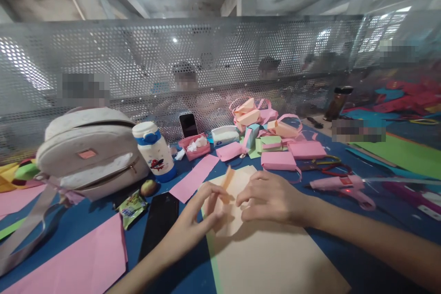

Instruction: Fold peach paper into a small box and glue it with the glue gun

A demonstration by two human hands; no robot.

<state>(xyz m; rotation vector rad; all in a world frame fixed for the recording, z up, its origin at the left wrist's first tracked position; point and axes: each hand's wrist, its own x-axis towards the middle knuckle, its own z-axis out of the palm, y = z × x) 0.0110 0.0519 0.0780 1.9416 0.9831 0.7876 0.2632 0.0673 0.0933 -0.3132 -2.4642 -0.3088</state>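
A small folded piece of peach paper [228, 179] stands between my two hands, over a stack of cream and peach sheets [275, 257]. My left hand [203, 211] pinches it from the left, thumb and fingers closed on its lower part. From the other side my right hand [274, 197] curls its fingers in against the same paper; its fingertips are partly hidden. A strip of pink paper [195, 178] lies beyond my left hand. To the right of my right hand rests a pink hot glue gun [336, 183] with a red light lit.
Small pink paper bags [279, 161] crowd the back, near scissors [324, 163]. At left stand a backpack [89, 156] and a white-and-blue bottle [155, 151]. A dark phone [160, 218] lies by my left forearm. A perforated metal screen [213, 55] closes the far side; people sit behind it.
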